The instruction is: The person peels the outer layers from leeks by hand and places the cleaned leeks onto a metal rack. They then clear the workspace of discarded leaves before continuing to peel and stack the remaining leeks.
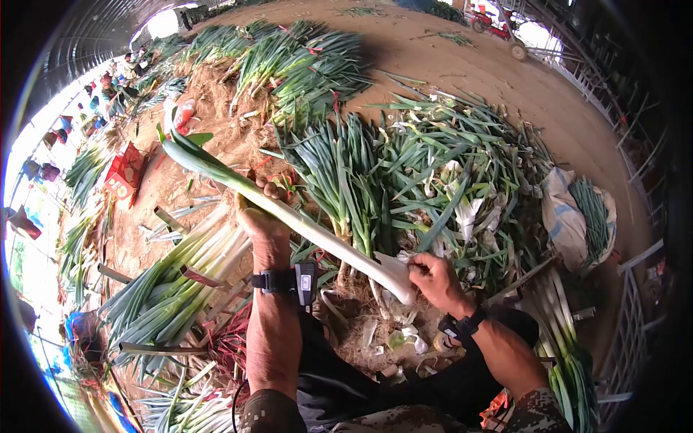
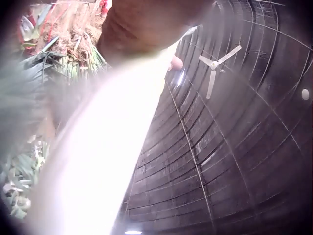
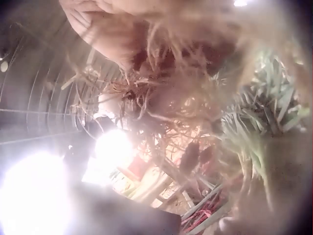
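Note:
A long green onion slants across the head view, its green top at upper left and its white root end at lower right. My left hand grips it partway along the stalk, the fingers curled round it from beneath. At the root end, my right hand has its fingers bent in and pinches a loose flap of the outer skin. In the left wrist view the white stalk is overexposed and runs from under the hand. Thin tangled roots hang close by the fingers in the right wrist view.
Beside the left arm, a stack of green onions lies between upright stakes. Tied bundles stand ahead. A heap of stripped leaves spreads to the right, near a white sack. A red box sits at far left.

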Demonstrator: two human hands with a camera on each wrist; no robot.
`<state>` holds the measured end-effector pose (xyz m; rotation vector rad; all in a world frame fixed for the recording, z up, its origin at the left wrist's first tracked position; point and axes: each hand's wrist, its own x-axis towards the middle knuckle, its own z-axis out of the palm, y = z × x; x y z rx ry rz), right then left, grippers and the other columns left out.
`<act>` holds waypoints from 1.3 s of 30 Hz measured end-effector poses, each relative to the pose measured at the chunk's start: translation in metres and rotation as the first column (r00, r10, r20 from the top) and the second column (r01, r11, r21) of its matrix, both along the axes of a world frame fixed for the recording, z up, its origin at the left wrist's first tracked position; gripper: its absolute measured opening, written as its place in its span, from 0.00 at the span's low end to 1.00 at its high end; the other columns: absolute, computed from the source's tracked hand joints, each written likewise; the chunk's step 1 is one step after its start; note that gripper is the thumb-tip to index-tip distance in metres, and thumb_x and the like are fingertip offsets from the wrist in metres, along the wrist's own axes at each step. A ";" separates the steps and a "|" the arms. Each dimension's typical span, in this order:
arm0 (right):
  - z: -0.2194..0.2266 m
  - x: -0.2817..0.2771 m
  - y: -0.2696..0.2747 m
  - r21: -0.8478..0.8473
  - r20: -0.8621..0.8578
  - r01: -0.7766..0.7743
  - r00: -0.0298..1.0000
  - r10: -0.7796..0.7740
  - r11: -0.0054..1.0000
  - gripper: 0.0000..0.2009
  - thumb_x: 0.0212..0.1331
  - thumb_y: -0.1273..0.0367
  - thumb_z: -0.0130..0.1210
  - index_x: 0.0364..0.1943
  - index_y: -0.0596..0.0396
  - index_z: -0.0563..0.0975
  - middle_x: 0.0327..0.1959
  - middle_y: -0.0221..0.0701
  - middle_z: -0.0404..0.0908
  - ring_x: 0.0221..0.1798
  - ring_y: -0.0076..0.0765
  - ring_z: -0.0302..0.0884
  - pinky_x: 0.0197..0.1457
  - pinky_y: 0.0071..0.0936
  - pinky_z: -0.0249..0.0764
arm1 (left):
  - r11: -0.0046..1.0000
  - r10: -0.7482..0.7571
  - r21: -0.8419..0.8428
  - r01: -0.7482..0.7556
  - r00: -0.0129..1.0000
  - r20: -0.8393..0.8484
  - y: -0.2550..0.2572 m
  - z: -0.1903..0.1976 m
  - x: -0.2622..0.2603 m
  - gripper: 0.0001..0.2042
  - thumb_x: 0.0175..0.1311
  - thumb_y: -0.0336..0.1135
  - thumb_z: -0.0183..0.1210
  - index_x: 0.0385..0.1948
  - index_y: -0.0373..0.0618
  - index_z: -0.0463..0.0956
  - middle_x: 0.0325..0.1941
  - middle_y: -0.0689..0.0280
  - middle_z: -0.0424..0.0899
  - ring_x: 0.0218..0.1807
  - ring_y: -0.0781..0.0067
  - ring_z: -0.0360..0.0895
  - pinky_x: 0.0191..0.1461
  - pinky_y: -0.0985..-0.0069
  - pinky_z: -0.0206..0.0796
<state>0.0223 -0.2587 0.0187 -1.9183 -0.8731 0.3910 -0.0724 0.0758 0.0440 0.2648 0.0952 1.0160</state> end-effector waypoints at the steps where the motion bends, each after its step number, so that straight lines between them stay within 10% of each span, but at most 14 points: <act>1: 0.003 0.002 -0.001 -0.043 -0.118 0.040 0.992 -0.045 0.998 0.11 0.60 0.67 0.57 0.37 0.62 0.82 0.26 0.34 0.83 0.30 0.22 0.77 0.34 0.26 0.72 | 1.000 -0.025 0.007 0.024 0.999 0.023 0.001 -0.001 0.000 0.18 0.77 0.46 0.40 0.50 0.41 0.71 0.30 0.65 0.73 0.28 0.72 0.70 0.32 0.76 0.67; 11: 0.004 0.006 -0.010 -0.157 -0.374 -0.048 0.927 -0.014 0.986 0.12 0.64 0.65 0.57 0.43 0.61 0.80 0.31 0.26 0.82 0.30 0.16 0.72 0.29 0.17 0.69 | 0.961 -0.266 0.164 0.224 0.910 0.318 0.000 0.002 0.000 0.22 0.78 0.43 0.39 0.62 0.35 0.67 0.32 0.65 0.74 0.25 0.76 0.69 0.28 0.79 0.66; 15: 0.022 -0.003 -0.009 0.154 -0.662 -0.151 0.718 0.216 0.976 0.21 0.67 0.55 0.59 0.53 0.57 0.75 0.48 0.33 0.82 0.45 0.23 0.81 0.35 0.21 0.80 | 0.969 -0.203 0.189 0.161 0.952 0.230 0.001 0.002 -0.001 0.22 0.78 0.42 0.39 0.61 0.34 0.67 0.32 0.64 0.75 0.24 0.76 0.69 0.27 0.79 0.66; 23: 0.006 -0.022 -0.004 0.029 0.124 -0.245 0.963 0.240 0.969 0.17 0.61 0.63 0.66 0.49 0.58 0.77 0.38 0.40 0.86 0.38 0.32 0.86 0.42 0.28 0.80 | 0.998 0.016 0.053 -0.014 0.999 -0.052 -0.005 0.004 -0.001 0.16 0.77 0.45 0.44 0.50 0.41 0.71 0.31 0.65 0.74 0.26 0.73 0.71 0.28 0.78 0.69; 39: 0.002 -0.021 -0.005 -0.083 -0.089 0.100 0.990 -0.108 0.991 0.14 0.68 0.62 0.56 0.41 0.63 0.79 0.25 0.38 0.78 0.28 0.24 0.73 0.34 0.28 0.71 | 0.958 -0.281 -0.113 0.262 0.935 -0.215 -0.007 -0.008 0.008 0.31 0.74 0.67 0.35 0.46 0.46 0.73 0.28 0.64 0.76 0.28 0.66 0.72 0.33 0.70 0.68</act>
